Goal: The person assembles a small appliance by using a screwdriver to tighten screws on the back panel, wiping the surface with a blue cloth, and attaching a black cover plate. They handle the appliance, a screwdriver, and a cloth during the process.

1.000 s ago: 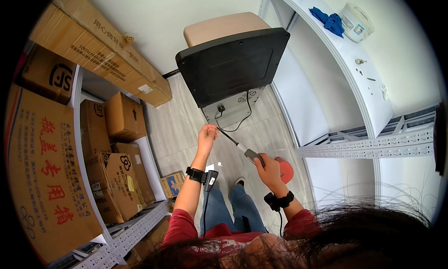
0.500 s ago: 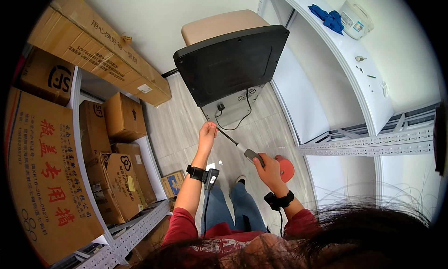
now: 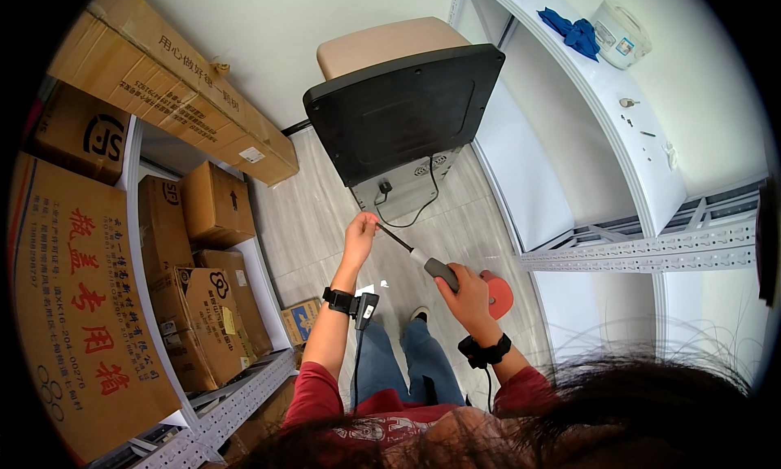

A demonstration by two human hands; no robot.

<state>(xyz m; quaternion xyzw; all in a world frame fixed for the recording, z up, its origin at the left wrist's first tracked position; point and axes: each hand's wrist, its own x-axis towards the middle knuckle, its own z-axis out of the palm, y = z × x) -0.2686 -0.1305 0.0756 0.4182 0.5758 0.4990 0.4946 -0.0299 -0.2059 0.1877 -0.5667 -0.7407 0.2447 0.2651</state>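
Observation:
A screwdriver with a grey handle (image 3: pixel 442 274), a pale collar and a thin dark shaft slants across the middle of the head view. My right hand (image 3: pixel 470 296) is wrapped round the rear of its handle. At the other end, my left hand (image 3: pixel 359 239) pinches the tip of the shaft between thumb and fingers. The fingertips there look reddish, and whatever lies between them besides the tip is hidden. Beyond my hands, a black panel (image 3: pixel 407 111) with a beige top stands over a grey casing (image 3: pixel 399 194) with vent holes and a plugged-in black cable (image 3: pixel 437 184).
A red round stool (image 3: pixel 498 296) stands right of my right hand. White shelving (image 3: pixel 634 245) at the right bears a white pot (image 3: pixel 622 36), a blue cloth (image 3: pixel 571 33) and small parts. Cardboard boxes (image 3: pixel 207 327) fill the left shelf. A long carton (image 3: pixel 179 87) sits at the far left.
The screwdriver and my right hand have shifted slightly left and up, and more of the grey handle shows. My left hand has moved slightly left, still pinching the tip.

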